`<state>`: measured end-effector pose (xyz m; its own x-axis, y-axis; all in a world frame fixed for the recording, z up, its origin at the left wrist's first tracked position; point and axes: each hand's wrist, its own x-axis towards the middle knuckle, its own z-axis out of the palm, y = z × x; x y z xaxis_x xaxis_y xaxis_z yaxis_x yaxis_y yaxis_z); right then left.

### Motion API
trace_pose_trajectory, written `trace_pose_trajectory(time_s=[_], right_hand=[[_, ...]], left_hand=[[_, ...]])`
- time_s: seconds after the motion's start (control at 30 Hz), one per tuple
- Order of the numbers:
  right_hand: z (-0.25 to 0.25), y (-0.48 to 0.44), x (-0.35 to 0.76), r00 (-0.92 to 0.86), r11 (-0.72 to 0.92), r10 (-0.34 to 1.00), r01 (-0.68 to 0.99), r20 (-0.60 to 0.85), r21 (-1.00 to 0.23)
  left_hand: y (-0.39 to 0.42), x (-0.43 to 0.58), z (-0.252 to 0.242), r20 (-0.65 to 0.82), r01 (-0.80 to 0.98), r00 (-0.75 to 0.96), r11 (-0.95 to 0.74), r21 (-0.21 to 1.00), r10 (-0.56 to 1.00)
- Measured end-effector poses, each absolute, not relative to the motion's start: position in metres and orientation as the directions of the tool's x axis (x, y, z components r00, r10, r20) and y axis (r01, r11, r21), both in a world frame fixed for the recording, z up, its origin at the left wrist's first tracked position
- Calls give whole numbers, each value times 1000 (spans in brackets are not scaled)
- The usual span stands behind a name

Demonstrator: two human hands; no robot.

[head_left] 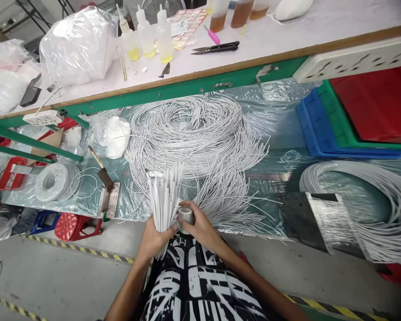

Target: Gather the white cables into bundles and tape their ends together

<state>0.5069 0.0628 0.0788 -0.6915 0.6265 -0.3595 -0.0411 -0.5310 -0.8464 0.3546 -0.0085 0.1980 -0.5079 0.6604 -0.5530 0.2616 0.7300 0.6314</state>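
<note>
A bundle of thin white tubes (pixel 166 200) stands upright in my left hand (pixel 154 238), whose fingers are wrapped round its lower part. Beside it my right hand (pixel 200 225) grips a small grey-white roll (pixel 186 216) that looks like tape, with its hollow end facing up. The two hands are close together at the table's front edge, and the roll is near the bundle's base. Just beyond them lies a large coiled heap of thin white wires (pixel 190 133), with loose ends fanning out to the right.
Stacked blue, green and red trays (pixel 370 111) stand at right, above a coil of grey-white cable (pixel 354 174). A brush (pixel 102 167) rests on a metal block at left. Squeeze bottles (pixel 147 33) and black snips (pixel 217 47) are on the upper shelf. Red stool (pixel 70 225) below left.
</note>
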Motion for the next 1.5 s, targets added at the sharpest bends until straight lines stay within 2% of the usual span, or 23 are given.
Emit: trace_pose_trajectory(time_s=[0.1, 0.27, 0.47, 0.57, 0.67, 0.77, 0.93, 1.17, 1.5], right_hand=[[73, 64, 512, -675, -559, 621, -26, -398, -828], [75, 65, 514, -692, -540, 622, -39, -367, -841], [86, 56, 500, -740, -485, 586, 7, -331, -875], [92, 49, 489, -719, -444, 623, -1, -308, -896], [100, 42, 479, -701, -411, 645, 16, -304, -911], [109, 34, 467, -681, -410, 665, 11, -307, -912], [119, 20, 451, -611, -388, 723, 27, -323, -921], [132, 3, 435, -610, -372, 721, 60, -329, -926], [140, -13, 414, -566, -350, 749, 104, -345, -931]], left_hand=[[-19, 329, 201, -488, 251, -579, 713, 654, 652], [-30, 302, 210, -455, 268, -575, 683, 680, 680], [-30, 309, 214, -565, 286, -305, 639, 714, 767], [-34, 307, 204, -537, 279, -361, 637, 718, 763], [-39, 300, 196, -396, 340, -446, 562, 754, 802], [-42, 291, 190, -322, 390, -406, 481, 785, 855], [-50, 275, 178, -318, 372, -381, 458, 807, 868], [-54, 249, 176, -275, 383, -302, 381, 842, 913], [-58, 227, 178, -306, 343, -290, 397, 851, 907]])
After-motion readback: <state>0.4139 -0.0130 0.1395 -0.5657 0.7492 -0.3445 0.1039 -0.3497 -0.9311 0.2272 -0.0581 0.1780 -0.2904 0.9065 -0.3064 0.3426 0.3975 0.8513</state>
